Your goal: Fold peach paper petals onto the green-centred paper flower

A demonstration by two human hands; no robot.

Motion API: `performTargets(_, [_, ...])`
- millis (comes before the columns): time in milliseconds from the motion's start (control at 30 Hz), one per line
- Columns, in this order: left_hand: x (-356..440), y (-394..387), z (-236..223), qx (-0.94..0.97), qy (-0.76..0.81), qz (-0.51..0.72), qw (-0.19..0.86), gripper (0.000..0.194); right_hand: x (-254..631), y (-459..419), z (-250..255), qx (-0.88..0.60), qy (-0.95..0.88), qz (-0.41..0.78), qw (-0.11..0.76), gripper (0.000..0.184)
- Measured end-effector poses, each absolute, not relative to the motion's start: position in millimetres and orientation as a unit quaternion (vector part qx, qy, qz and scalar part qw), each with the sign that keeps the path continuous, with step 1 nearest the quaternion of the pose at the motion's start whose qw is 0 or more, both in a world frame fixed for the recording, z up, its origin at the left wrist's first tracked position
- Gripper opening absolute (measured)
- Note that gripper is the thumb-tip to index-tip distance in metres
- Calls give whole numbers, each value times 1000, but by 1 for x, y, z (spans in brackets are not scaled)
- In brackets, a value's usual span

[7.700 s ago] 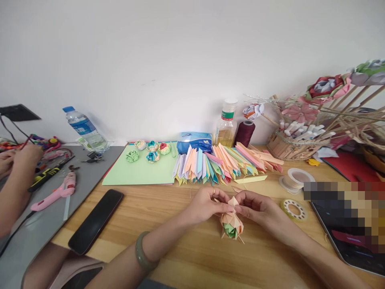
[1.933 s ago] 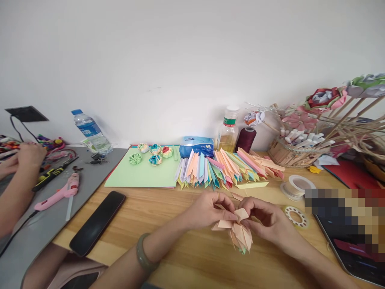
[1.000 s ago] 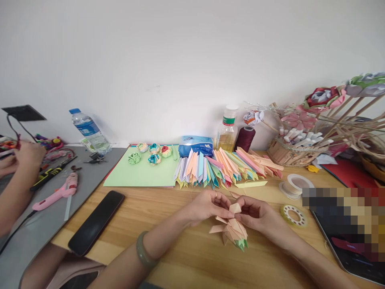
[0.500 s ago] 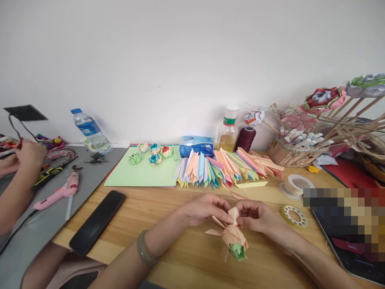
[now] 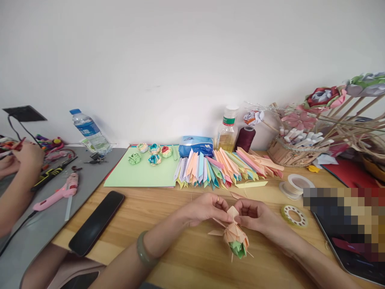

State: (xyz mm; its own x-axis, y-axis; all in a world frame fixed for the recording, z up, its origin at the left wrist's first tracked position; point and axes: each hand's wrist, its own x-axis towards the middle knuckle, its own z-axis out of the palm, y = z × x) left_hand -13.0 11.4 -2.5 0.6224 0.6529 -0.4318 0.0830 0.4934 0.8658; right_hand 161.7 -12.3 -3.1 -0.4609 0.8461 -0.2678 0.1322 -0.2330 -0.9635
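A paper flower (image 5: 236,237) of folded peach pieces with a green centre hangs between my hands, green end tilted down toward me. My left hand (image 5: 207,209) pinches its peach upper end from the left, fingers closed. From the other side, my right hand (image 5: 252,212) grips the same end between thumb and curled fingers. One flat peach tip pokes up between the thumbs, and loose points stick out at the left and bottom. Just beyond the hands lies a row of folded paper strips (image 5: 207,170) in many colours.
Small finished paper flowers (image 5: 155,159) sit on green paper sheets (image 5: 120,176). A black phone (image 5: 96,222) lies at left, beside a pink glue gun (image 5: 57,196). Tape rolls (image 5: 297,185) and a tablet (image 5: 337,241) are at right. Another person's hand (image 5: 30,156) works at far left.
The paper flower has turned slightly between my fingers, its green end shifting a little to the right. Both hands keep their pinch in nearly the same place.
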Motion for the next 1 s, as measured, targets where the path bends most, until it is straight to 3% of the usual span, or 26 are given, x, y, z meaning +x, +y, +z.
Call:
performTargets(500, [-9,9,-4,496,403,227,734,20,156,-13,-10,-436,-600,609,282,24])
performTargets(1000, [-9,3,-8,659,430,263,558,10,164,-18,-8,-476,-758,366,254,18])
